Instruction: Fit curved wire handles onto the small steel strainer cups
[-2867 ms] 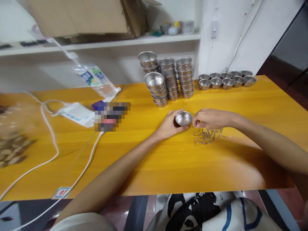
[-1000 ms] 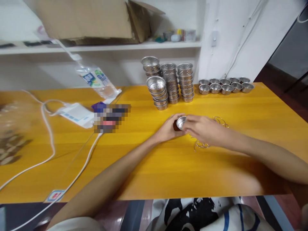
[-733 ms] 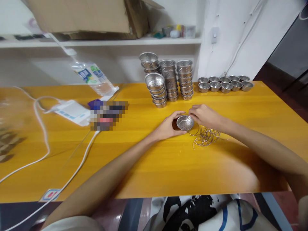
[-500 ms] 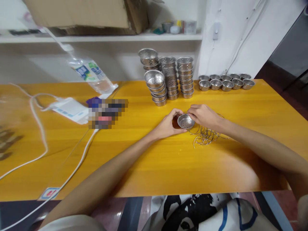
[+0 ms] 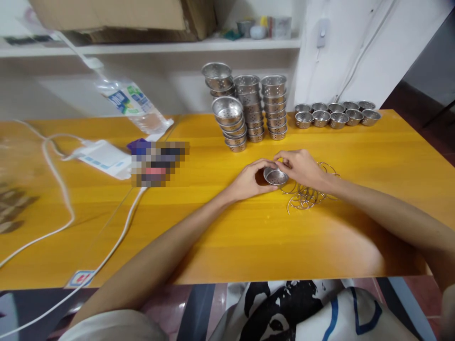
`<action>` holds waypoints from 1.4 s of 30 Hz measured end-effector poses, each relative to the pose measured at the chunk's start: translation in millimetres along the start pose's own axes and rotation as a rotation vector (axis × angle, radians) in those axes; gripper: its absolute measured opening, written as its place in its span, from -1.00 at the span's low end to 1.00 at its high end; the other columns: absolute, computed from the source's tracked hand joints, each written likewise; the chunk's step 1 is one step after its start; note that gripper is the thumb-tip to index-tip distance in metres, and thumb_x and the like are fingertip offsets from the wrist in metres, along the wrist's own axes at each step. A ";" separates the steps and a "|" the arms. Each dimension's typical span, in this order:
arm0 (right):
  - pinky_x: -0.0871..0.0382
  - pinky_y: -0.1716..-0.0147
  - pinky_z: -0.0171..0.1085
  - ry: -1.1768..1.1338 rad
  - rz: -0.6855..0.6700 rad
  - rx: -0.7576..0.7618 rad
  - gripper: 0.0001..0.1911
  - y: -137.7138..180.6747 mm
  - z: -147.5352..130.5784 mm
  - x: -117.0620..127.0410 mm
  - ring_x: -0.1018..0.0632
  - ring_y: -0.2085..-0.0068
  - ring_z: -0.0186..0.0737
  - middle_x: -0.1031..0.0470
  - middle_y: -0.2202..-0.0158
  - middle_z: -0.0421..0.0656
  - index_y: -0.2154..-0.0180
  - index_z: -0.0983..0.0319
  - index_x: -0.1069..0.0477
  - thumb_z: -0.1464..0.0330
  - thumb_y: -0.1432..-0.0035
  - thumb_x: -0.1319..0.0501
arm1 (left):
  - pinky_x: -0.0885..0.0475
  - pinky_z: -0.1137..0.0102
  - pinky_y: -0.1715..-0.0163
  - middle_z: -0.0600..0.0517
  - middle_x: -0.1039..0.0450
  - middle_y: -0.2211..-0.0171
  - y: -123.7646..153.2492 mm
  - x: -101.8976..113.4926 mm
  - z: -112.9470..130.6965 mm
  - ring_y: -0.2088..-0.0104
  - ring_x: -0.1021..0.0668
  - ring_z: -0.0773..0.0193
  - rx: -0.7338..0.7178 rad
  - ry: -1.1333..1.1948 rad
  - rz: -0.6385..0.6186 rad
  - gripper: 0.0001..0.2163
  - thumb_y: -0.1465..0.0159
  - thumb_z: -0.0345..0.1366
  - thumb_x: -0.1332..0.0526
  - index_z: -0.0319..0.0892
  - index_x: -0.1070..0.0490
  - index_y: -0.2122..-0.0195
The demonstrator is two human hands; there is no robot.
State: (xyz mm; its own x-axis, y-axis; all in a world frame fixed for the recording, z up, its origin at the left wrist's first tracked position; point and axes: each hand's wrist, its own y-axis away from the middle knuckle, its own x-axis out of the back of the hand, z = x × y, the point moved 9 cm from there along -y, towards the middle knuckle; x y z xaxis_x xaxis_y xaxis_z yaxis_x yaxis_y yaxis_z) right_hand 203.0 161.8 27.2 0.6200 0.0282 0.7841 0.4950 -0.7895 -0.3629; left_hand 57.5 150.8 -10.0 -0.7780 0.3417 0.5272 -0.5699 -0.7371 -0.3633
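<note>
A small perforated metal cup (image 5: 276,178) rests at the middle of the wooden table, its open top facing up. My left hand (image 5: 250,180) curls around its left side, with fingers at the far rim and thumb at the near side. Over the right of the rim, my right hand (image 5: 300,166) is closed in a pinch; whatever sits between those fingertips is hidden. A tangle of thin curved metal wires (image 5: 307,195) lies beside the cup, partly under my right wrist.
Tall stacks of similar cups (image 5: 247,102) stand behind my hands. Two rows of single cups (image 5: 339,119) line the table's back right. To the left are a plastic bottle (image 5: 137,104), a white power strip (image 5: 103,158) and loose cables (image 5: 124,227). A cardboard box (image 5: 117,19) sits on the shelf.
My right hand's fingers have shifted slightly left along the far rim, nearer my left fingertips. The cup stays in my left hand. The whole view has tilted a little.
</note>
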 end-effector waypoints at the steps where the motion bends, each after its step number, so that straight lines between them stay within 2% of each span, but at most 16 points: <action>1: -0.29 0.29 -0.25 -0.115 -0.006 -0.020 -0.76 -0.7 2.5 0.1 -0.49 0.40 -0.28 -0.63 0.39 -0.16 0.07 0.26 -0.71 0.31 -0.47 -0.26 | -0.51 0.02 -0.27 -0.16 -0.65 -0.14 -0.2 0.1 1.2 -0.14 -0.67 -0.04 0.001 -0.001 -0.001 -0.50 -0.20 -0.11 -0.60 -0.14 -0.57 -0.11; 4: -0.43 0.21 -0.24 -0.467 -0.128 -0.019 -0.58 -4.2 3.0 -4.1 -0.62 0.28 -0.23 -0.72 0.29 -0.11 0.20 0.25 -0.72 0.07 -0.50 -0.28 | -0.51 0.01 -0.27 -0.17 -0.65 -0.14 0.0 0.3 -2.5 -0.13 -0.67 -0.05 0.041 0.020 0.000 -0.48 -0.21 -0.08 -0.59 -0.17 -0.58 -0.13; 8: -0.54 -0.03 -0.17 -0.710 -0.268 -0.001 -0.54 -7.4 2.0 -9.2 -0.70 0.04 -0.15 -0.77 0.02 -0.04 0.06 0.21 -0.72 -0.05 -0.36 -0.43 | -0.53 0.07 -0.20 -0.16 -0.64 -0.08 0.1 1.2 -10.1 -0.08 -0.66 -0.04 0.080 0.062 -0.026 -0.50 -0.22 -0.08 -0.53 -0.20 -0.55 -0.11; 11: -0.51 0.10 -0.21 -0.712 -0.264 -0.020 -0.51 -7.8 8.2 -15.5 -0.65 0.18 -0.22 -0.74 0.15 -0.09 0.13 0.22 -0.66 -0.08 -0.29 -0.48 | -0.53 0.15 -0.12 -0.11 -0.63 -0.01 -0.8 2.6 -9.6 -0.03 -0.65 0.00 0.085 0.074 -0.063 -0.54 -0.23 -0.08 -0.49 -0.21 -0.53 -0.07; 14: -0.39 0.27 -0.28 -0.698 -0.258 -0.030 -0.48 -5.4 11.2 -24.5 -0.52 0.32 -0.31 -0.63 0.32 -0.19 0.23 0.22 -0.56 -0.11 -0.28 -0.48 | -0.50 0.20 -0.10 -0.12 -0.62 -0.02 -1.7 2.7 -5.0 -0.02 -0.63 0.04 0.088 0.096 -0.095 -0.51 -0.25 -0.03 -0.49 -0.22 -0.52 -0.08; 16: -0.33 0.33 -0.29 -0.698 -0.273 -0.035 -0.46 -2.7 10.0 -30.7 -0.47 0.36 -0.33 -0.57 0.36 -0.23 0.25 0.22 -0.51 -0.13 -0.27 -0.48 | -0.48 0.24 -0.04 -0.09 -0.61 0.02 -1.8 3.0 -4.5 0.04 -0.62 0.09 0.124 0.104 -0.094 -0.49 -0.24 0.04 -0.52 -0.21 -0.52 -0.03; 20: -0.30 0.32 -0.28 -0.653 -0.278 -0.040 -0.44 1.3 5.7 -37.2 -0.44 0.34 -0.32 -0.52 0.35 -0.22 0.24 0.22 -0.49 -0.15 -0.28 -0.45 | -0.45 0.31 0.10 0.01 -0.57 0.16 -1.3 1.5 -6.6 0.19 -0.56 0.20 0.197 0.155 -0.090 -0.48 -0.16 0.05 -0.58 -0.20 -0.51 0.07; 26: -0.23 0.37 -0.29 -0.671 -0.253 -0.028 -0.42 1.6 1.9 -39.8 -0.35 0.40 -0.36 -0.42 0.43 -0.28 0.30 0.20 -0.42 -0.16 -0.26 -0.45 | -0.46 0.34 0.13 0.07 -0.55 0.21 -2.5 0.5 -6.4 0.25 -0.54 0.26 0.189 0.205 -0.099 -0.56 -0.13 -0.09 -0.56 -0.19 -0.50 0.09; 35: -0.09 0.41 -0.31 -0.618 -0.269 -0.002 -0.46 2.9 -2.5 -38.3 -0.27 0.43 -0.38 -0.34 0.47 -0.32 0.32 0.20 -0.43 -0.11 -0.27 -0.46 | -0.53 0.33 0.13 0.03 -0.61 0.19 -3.6 0.8 -3.2 0.25 -0.59 0.23 0.182 0.188 -0.085 -0.59 -0.10 -0.12 -0.54 -0.18 -0.52 0.09; 42: -0.18 0.38 -0.33 -0.732 -0.258 -0.024 -0.38 0.9 2.9 -46.1 -0.33 0.42 -0.38 -0.37 0.46 -0.31 0.31 0.21 -0.40 -0.19 -0.21 -0.46 | -0.54 0.33 0.13 0.03 -0.60 0.20 -3.0 3.1 -4.9 0.24 -0.59 0.21 0.207 0.145 -0.086 -0.57 -0.09 -0.09 -0.53 -0.19 -0.51 0.11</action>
State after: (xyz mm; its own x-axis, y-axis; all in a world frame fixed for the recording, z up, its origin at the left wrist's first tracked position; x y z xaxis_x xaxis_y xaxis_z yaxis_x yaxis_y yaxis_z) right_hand 176.6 161.6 -10.8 0.7353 0.6044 0.3068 0.6703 -0.7156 -0.1968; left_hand 55.5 156.9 -11.1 -0.7673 0.4774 0.4283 -0.5810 -0.8001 -0.1491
